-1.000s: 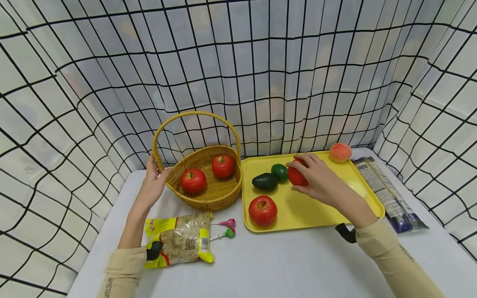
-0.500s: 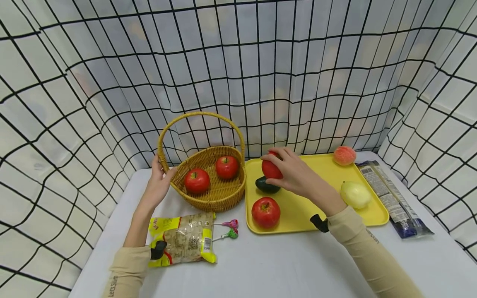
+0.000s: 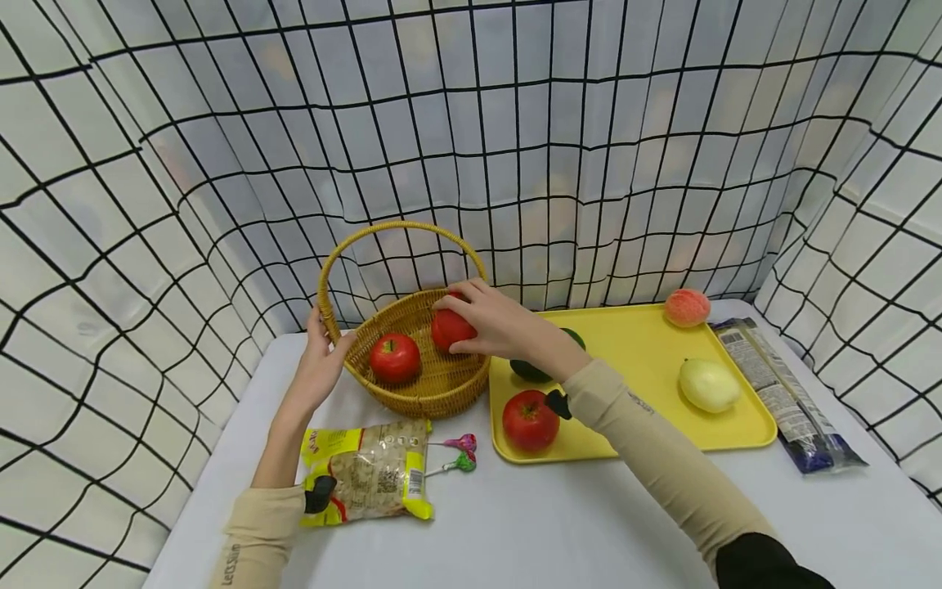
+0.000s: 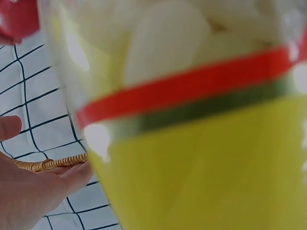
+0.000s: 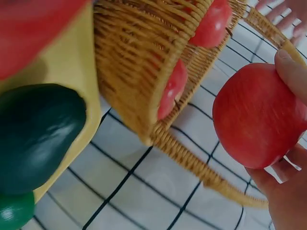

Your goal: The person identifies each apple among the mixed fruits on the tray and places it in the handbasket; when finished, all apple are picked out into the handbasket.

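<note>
My left hand (image 3: 318, 368) grips the wicker basket (image 3: 415, 402) where its handle (image 3: 401, 224) meets the left rim. Over the basket's right side, my right hand (image 3: 504, 323) holds a red apple (image 3: 449, 329), thumb on one side and fingers on the other. The right wrist view shows this held apple (image 5: 259, 115) apart from the basket, with two other apples inside. One basket apple (image 3: 395, 358) shows in the head view; the other is hidden behind the held apple and hand.
Right of the basket, a yellow tray (image 3: 625, 409) bears a red apple (image 3: 531, 420), a dark avocado (image 3: 528, 371), a green fruit (image 3: 573, 337), a pale yellow fruit (image 3: 709, 385) and a peach (image 3: 688, 307). A snack bag (image 3: 371, 470) and two lollipops (image 3: 462, 442) lie in front; another packet (image 3: 787, 393) lies right.
My right hand has carried the red apple left from over the tray to above the basket. The pale yellow fruit is uncovered. My left hand stays at the handle.
</note>
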A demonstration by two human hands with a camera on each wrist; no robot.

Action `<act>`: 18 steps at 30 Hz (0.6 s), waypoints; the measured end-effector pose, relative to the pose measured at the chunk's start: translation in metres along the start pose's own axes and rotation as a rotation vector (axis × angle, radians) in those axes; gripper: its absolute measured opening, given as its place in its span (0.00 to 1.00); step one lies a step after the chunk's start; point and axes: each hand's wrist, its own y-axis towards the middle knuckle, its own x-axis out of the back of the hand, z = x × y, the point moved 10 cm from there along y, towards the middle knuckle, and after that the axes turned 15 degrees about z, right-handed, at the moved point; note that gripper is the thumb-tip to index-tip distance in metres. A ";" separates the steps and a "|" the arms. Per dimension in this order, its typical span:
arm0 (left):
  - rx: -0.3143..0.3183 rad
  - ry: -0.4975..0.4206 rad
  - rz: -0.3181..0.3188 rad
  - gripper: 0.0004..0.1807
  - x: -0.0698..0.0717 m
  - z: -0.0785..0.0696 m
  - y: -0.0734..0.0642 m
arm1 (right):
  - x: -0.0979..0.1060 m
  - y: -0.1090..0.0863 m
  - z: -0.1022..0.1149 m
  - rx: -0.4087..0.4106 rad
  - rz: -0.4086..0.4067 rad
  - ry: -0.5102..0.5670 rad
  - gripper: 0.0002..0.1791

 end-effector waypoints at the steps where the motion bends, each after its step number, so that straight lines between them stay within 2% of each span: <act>1: -0.001 -0.002 0.001 0.47 0.000 0.000 0.001 | -0.001 0.009 0.001 0.001 0.019 -0.002 0.34; 8: -0.015 -0.007 -0.001 0.48 0.002 -0.002 0.003 | -0.005 0.062 0.003 -0.035 0.114 -0.016 0.35; 14: 0.008 -0.014 0.001 0.49 0.002 0.001 -0.001 | -0.011 0.094 0.009 -0.029 0.168 0.011 0.34; 18: 0.021 -0.005 0.004 0.50 0.002 0.001 -0.001 | -0.017 0.111 0.005 -0.049 0.174 0.044 0.35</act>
